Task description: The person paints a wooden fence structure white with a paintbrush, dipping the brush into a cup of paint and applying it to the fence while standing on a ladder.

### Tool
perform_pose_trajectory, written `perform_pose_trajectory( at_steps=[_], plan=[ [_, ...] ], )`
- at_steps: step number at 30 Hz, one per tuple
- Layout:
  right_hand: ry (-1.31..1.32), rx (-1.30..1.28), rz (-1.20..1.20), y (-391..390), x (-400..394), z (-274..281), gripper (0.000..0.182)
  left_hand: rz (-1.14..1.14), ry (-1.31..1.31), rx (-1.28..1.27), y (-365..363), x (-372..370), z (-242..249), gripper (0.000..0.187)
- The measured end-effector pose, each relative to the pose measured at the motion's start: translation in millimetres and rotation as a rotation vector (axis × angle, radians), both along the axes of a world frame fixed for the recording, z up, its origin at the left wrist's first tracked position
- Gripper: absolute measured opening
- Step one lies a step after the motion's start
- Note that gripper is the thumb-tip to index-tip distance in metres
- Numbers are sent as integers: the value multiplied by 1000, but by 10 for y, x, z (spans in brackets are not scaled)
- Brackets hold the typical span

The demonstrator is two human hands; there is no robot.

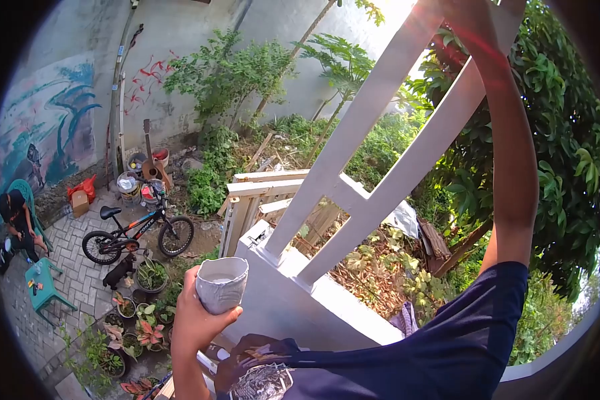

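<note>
Up here, I am looking down over a white railing (380, 133), its slanted bars rising to the upper right from a white ledge (293, 293), with a courtyard far below. Going by size, the railing comes first: it looks stiff and fixed, something to brace against rather than move. My right arm (513, 173) runs straight up alongside the outer bar, and the right hand (473, 20) sits at the very top edge of the view, washed out by glare; I cannot tell whether its fingers are curled on the bar, flat against it or holding something. Smaller and nearer is the cup (222, 283), a pale grey tapered vessel in my left hand (197, 317), just in front of the ledge's near corner and out over the drop. The fingers are wrapped round its lower body, closed on it from behind and below, with the rim up and a little pale, paint-like content showing inside. I judge it light and fairly rigid, though the dented-looking wall suggests thin material that could buckle if squeezed; its smeared surface may be slick. The grip low on the body seems right, keeping the open mouth level. Far below, well apart from both hands, stand a bicycle (137, 233), potted plants (140, 327) and a seated person (17, 217).
</note>
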State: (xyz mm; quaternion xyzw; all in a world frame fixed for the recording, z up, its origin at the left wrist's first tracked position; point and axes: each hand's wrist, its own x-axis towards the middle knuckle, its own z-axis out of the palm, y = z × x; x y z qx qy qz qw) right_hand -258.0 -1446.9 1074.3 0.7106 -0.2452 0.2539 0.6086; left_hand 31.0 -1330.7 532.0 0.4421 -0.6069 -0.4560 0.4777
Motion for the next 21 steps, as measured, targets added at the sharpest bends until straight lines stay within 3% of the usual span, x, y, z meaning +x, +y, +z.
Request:
perform_pose_trajectory(
  at_steps=[4, 7, 10, 12, 16, 21],
  plan=[
    [142, -66, -40, -32, -9, -83, 20, 4, 3, -15, -13, 9, -49, 91],
    [329, 45, -46, 6, -67, -707, 21, -3, 45, -8, -18, -1, -53, 91],
    [320, 252, -140, 80, -68, -1539, 19, -17, 72, -20, -9, 10, -27, 91],
    [126, 569, -96, 205, 26, -2075, 17, -11, 63, -80, -27, 13, -45, 92],
    [40, 849, 39, 120, -68, -3019, 18, 2, 75, -100, -12, 8, -35, 93],
    [-314, 1144, 102, 77, -80, -3155, 20, 0, 54, -80, 31, -22, 15, 92]
  ],
)
